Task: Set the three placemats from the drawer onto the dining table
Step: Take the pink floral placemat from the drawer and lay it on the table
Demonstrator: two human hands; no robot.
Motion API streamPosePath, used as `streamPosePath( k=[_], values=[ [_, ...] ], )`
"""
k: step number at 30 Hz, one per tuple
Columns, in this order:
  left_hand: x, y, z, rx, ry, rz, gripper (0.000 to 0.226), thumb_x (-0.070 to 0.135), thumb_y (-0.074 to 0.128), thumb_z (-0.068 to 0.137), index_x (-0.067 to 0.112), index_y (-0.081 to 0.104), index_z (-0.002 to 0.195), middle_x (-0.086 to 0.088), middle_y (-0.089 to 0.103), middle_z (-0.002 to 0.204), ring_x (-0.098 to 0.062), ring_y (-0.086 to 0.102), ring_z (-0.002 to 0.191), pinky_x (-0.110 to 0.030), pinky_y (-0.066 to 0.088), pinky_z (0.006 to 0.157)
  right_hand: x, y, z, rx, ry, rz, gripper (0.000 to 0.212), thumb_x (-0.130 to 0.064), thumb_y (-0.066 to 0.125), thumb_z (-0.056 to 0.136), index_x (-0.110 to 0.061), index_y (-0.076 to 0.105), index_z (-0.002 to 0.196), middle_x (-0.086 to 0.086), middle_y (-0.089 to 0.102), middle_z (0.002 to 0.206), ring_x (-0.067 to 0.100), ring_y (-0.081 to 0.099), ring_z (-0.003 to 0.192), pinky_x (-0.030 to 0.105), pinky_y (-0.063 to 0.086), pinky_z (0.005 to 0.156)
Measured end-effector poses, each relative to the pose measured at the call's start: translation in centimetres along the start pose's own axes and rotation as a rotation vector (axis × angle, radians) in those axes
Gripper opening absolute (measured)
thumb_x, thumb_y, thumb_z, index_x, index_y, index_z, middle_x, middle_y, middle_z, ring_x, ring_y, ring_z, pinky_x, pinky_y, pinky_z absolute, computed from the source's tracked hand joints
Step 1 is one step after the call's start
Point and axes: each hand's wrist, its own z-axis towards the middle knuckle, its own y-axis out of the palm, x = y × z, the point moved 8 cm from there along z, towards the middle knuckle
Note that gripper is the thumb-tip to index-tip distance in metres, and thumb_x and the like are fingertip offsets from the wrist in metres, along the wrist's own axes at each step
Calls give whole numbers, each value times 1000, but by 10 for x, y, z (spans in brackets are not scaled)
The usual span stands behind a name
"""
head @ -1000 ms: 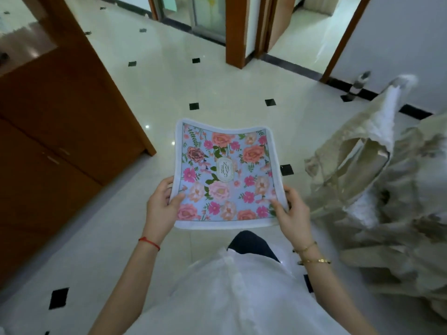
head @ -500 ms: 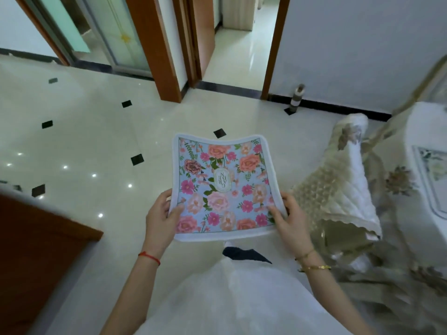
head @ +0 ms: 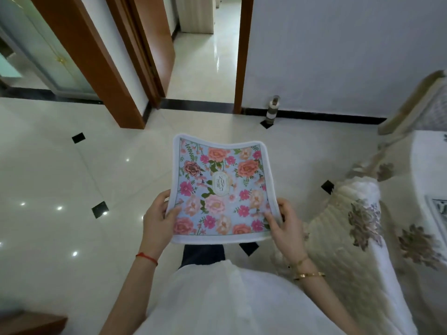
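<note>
I hold a floral placemat [head: 221, 187], light blue with pink and orange flowers and a white border, flat in front of me above the floor. My left hand [head: 158, 217] grips its near left edge, thumb on top. My right hand [head: 284, 222] grips its near right edge. Whether more mats lie under the top one cannot be told. The dining table [head: 425, 170] with a white cloth shows at the right edge, with part of another mat [head: 439, 213] lying on it.
A chair with a quilted cream cover [head: 348, 238] stands between me and the table. A small bottle [head: 272, 110] stands by the wall ahead. An open doorway [head: 205, 56] and wooden door frames lie ahead. A wooden cabinet corner [head: 29, 322] shows at the bottom left.
The view has swung right, away from the wooden cabinet and toward the table, which has come into sight. Both hands keep the same grip on the placemat.
</note>
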Motion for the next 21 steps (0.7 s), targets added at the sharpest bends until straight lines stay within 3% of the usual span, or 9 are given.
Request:
streamPosePath(
  k=[2,5,8,12,17,21],
  values=[
    [17,15,52,-21,22,0,29,10,61,91,25,58,116,3,71,102,-15,71,88,-36,60,73,-6,0,48,31,4,7,26,-22,61,92,-16,52,116,-14,63,102,-7,62,89,14,53,69],
    [55,44,139,-94,74,29,29,12,61,91,23,58,118,3,72,101,-14,71,88,-38,60,76,-12,-11,125,118,39,35,29,-30,61,92,-20,52,117,-15,63,104,4,65,90,35,58,74],
    [103,85,228,-192,145,65,29,14,61,92,21,56,119,2,72,103,-16,72,89,-41,60,76,-20,-32,195,229,57,62,28,-33,60,92,-23,50,116,-13,63,105,10,66,92,41,59,73],
    [159,159,315,-347,208,98,29,15,62,92,20,56,119,1,72,103,-14,72,87,-38,60,74,-17,-66,256,379,126,85,27,-29,60,92,-22,51,116,-10,64,107,8,66,93,33,59,74],
    [190,267,386,-536,222,152,29,16,62,91,20,55,119,-2,71,104,-14,72,86,-37,61,74,17,-109,305,551,249,127,26,-16,61,92,-21,52,115,-16,62,103,-7,62,91,6,48,67],
    [206,362,428,-637,209,118,26,15,62,91,23,57,116,-3,70,107,-15,72,86,-31,60,69,55,-154,351,638,306,105,27,-19,64,91,-20,54,116,-13,64,101,-10,61,89,4,46,67]
  ],
)
